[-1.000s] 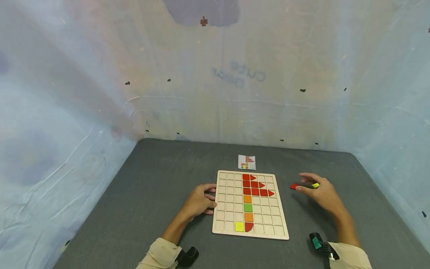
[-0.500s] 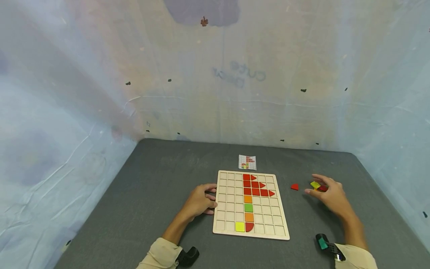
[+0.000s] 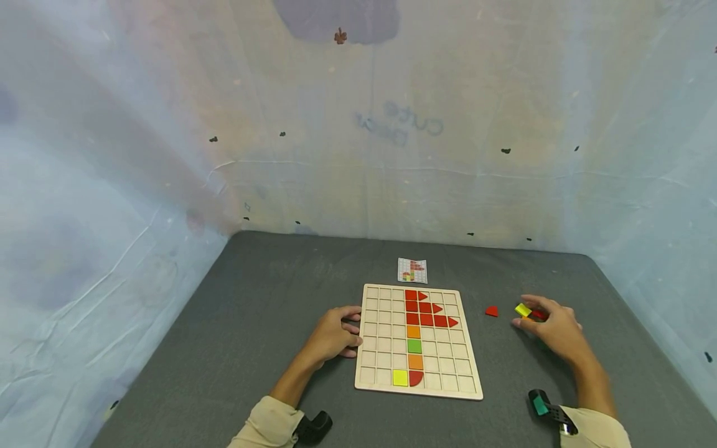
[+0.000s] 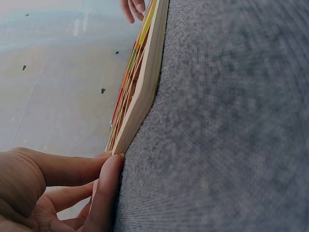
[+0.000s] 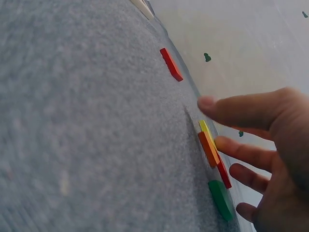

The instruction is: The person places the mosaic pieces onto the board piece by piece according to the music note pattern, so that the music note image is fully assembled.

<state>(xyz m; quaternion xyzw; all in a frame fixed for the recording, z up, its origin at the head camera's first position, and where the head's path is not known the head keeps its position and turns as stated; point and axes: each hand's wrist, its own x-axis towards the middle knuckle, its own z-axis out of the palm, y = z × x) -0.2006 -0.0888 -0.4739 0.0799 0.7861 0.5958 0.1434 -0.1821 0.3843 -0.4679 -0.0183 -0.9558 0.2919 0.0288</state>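
A wooden grid board (image 3: 378, 346) lies flat on the table, with red, orange, green and yellow tiles in its cells. My left hand (image 3: 332, 336) rests its fingertips against the board's left edge. To the board's right, my right hand (image 3: 557, 325) is spread over a small cluster of loose tiles, its thumb (image 5: 207, 105) apart from the fingers. A yellow tile (image 3: 523, 310) lies between thumb and forefinger in the head view. Beside it are an orange tile (image 5: 208, 149), a red tile (image 5: 224, 172) and a green tile (image 5: 220, 200); a fingertip appears at the yellow one.
A lone red tile (image 3: 491, 311) lies between the board and the right hand. Behind the board is a small printed pattern card (image 3: 412, 270). The dark grey table (image 3: 291, 274) ends at a pale cloth backdrop (image 3: 358, 186).
My right hand has moved right, away from the lone red tile and over the loose cluster. The yellow tile has shifted slightly left and toward me. The left hand stays at the board's edge.
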